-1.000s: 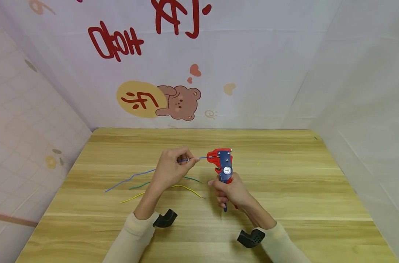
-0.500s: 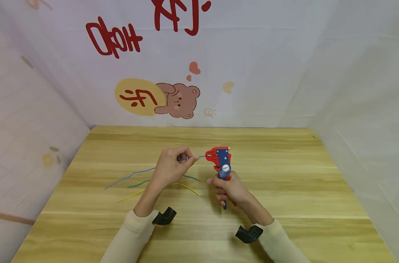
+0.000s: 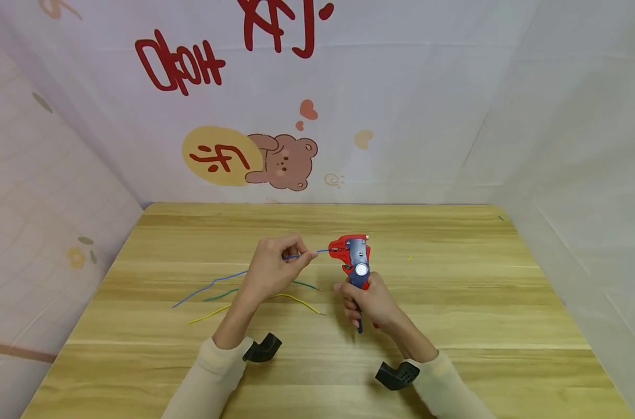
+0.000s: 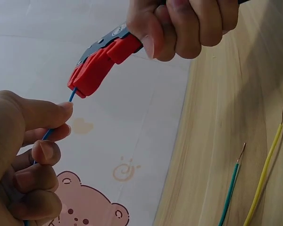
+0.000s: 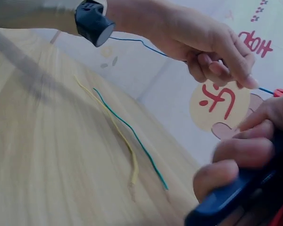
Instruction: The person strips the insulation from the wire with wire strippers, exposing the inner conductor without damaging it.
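My left hand pinches a blue wire between thumb and fingers, close to its right end. That end enters the red nose of a wire stripper, so its tip is hidden. My right hand grips the stripper's handles, holding the tool upright above the table. In the left wrist view, a short stretch of blue wire shows between my fingertips and the red nose. Below my left hand lie a green wire and a yellow wire; both have bare copper at their right ends.
The wooden table meets a printed white cloth wall at the back. A tiny yellow scrap lies right of the stripper. Another small green scrap rests near the far right corner.
The blue wire's loose left tail has swung slightly to the right. Both hands keep their grips and stay nearly in place; the head view shifts a little.
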Demonstrator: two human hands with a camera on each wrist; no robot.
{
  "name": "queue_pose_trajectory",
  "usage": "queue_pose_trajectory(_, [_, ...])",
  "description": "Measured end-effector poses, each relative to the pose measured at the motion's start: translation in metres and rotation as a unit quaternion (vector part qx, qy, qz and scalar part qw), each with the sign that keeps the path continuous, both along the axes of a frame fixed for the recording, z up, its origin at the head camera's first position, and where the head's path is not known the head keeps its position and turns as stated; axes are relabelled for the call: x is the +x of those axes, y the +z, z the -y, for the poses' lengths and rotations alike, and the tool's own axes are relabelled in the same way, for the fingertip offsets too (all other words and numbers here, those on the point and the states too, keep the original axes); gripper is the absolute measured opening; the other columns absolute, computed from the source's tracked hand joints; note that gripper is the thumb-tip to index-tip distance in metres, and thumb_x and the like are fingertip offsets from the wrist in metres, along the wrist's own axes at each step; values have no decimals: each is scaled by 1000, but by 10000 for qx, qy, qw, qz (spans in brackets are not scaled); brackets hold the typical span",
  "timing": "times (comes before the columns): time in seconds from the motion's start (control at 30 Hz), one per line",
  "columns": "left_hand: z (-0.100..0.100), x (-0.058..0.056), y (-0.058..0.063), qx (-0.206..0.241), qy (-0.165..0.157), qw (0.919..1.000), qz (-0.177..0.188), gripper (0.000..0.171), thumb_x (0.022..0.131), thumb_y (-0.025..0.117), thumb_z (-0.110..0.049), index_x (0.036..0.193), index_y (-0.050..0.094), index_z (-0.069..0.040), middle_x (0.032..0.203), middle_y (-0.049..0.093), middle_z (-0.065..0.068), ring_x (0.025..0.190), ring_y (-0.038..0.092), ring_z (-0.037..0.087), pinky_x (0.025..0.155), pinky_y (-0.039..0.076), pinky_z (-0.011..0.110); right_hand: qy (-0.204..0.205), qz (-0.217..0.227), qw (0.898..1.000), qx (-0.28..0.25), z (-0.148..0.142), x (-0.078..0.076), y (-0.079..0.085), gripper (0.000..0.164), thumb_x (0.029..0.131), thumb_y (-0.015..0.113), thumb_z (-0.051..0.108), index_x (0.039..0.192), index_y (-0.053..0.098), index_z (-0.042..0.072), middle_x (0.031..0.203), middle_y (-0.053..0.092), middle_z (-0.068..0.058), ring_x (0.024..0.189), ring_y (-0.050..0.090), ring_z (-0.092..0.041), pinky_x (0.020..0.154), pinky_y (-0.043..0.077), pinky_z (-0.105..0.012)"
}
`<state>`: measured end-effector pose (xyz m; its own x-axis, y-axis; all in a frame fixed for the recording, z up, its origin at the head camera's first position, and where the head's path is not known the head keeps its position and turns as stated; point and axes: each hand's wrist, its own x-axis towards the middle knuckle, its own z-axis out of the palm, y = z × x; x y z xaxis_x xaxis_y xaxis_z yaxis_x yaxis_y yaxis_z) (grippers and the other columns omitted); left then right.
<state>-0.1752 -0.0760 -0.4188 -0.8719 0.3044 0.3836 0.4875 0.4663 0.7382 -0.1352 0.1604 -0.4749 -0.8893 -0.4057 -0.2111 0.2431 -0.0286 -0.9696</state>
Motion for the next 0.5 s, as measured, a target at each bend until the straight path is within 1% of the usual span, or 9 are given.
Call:
queue_pose_trajectory(0.13, [-3, 1, -3, 24, -46, 10000, -6, 23, 91, 80, -19, 72, 66, -20, 57, 44, -6, 52, 38, 8, 52, 29, 21, -156, 168, 9997, -107, 1, 2, -5, 26, 99, 61, 14, 80, 47, 4, 52, 39, 3, 40, 38, -15, 42, 45, -29])
queue_pose_trajectory(0.27, [-6, 1, -5, 15, -32, 10000, -36, 24, 91, 80, -17, 72, 66, -19, 56, 45, -6, 51, 37, 8, 51, 29, 21, -251, 328, 9991, -35, 1, 1, -9, 23, 98, 61, 14, 81, 49, 4, 51, 37, 3, 39, 37, -15, 41, 44, -29])
queue_pose_trajectory(0.4, [-8, 0, -7, 4, -1, 10000, -93, 24, 90, 80, -16, 71, 65, -18, 57, 47, -6, 52, 39, 8, 51, 30, 21, -330, 455, 9984, 42, 1, -1, -13, 24, 99, 59, 15, 81, 49, 3, 52, 37, 3, 38, 39, -16, 41, 43, -28])
queue_pose_trajectory(0.5, [-9, -2, -8, -3, 0, 9999, -109, 24, 90, 80, -16, 72, 65, -18, 57, 48, -6, 52, 39, 9, 51, 30, 21, -400, 455, 9982, 55, 2, -3, -15, 24, 98, 58, 16, 83, 49, 0, 51, 36, 3, 38, 39, -17, 40, 41, -28])
